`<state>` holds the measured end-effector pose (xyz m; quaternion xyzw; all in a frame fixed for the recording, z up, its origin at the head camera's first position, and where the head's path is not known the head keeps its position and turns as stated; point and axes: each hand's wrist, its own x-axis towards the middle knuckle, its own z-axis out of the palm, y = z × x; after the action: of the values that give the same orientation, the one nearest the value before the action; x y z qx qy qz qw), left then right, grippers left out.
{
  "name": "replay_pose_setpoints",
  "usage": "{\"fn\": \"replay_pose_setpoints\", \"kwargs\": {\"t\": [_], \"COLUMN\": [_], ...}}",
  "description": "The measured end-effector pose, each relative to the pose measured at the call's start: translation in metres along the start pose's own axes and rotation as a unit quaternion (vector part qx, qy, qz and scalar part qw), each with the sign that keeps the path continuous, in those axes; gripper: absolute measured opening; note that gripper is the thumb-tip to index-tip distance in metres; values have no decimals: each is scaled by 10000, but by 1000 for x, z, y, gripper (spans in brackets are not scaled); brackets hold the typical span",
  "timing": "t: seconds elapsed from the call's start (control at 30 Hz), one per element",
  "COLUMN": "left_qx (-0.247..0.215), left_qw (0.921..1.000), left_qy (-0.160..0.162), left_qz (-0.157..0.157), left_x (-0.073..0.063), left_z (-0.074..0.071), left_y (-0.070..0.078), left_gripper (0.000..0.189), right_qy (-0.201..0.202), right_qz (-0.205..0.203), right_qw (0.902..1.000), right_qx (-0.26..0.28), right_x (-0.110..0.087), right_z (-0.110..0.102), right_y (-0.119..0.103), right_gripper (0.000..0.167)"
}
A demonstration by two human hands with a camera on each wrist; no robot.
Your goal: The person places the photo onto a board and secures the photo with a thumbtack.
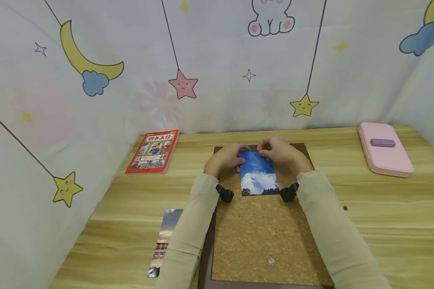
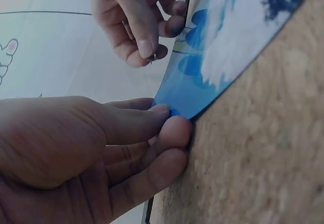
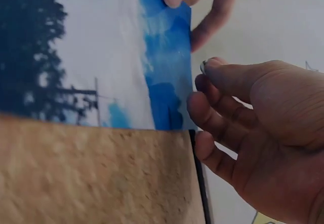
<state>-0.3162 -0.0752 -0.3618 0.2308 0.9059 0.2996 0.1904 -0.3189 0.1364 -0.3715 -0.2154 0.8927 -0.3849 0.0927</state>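
Observation:
A photo of blue sky and white clouds (image 1: 257, 174) lies over the upper part of a cork board (image 1: 260, 245). My left hand (image 1: 225, 157) pinches the photo's top left corner between thumb and fingers, as the left wrist view shows close up. At the top edge, toward the right corner, is my right hand (image 1: 280, 152). Its thumb and index finger pinch a small metal thumbtack (image 3: 203, 67), whose thin point shows in the left wrist view. The other fingers of that hand are bent beside the photo's edge.
Left of the board lies a sunset photo (image 1: 166, 233), partly hidden by my left sleeve. A red book (image 1: 154, 150) is at the back left, a pink case (image 1: 385, 148) at the back right. A small dark round piece (image 1: 345, 208) lies right of the board.

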Motion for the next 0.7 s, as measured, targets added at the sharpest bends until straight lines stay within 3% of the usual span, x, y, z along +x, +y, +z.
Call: {"fn": "replay_pose_setpoints", "kwargs": {"t": [0.1, 0.3, 0.43, 0.7], "left_qx": [205, 572, 790, 661], "left_qw": [9993, 9964, 9947, 9953], "left_qy": [201, 311, 402, 442], "left_qz": [-227, -545, -526, -553], "left_x": [-2, -3, -3, -1], "left_z": [2, 5, 4, 7], "left_y": [3, 8, 10, 11], "left_gripper": [45, 45, 45, 39], "right_qy": [52, 44, 120, 128], "right_qz": [-48, 83, 142, 355], "right_qw": [9999, 9991, 9981, 9975], "right_qx": [-148, -414, -586, -603], "right_x": [4, 8, 9, 11], "right_z": [7, 18, 19, 19], "right_y": [-1, -1, -4, -2], "right_gripper": [12, 13, 13, 14]}}
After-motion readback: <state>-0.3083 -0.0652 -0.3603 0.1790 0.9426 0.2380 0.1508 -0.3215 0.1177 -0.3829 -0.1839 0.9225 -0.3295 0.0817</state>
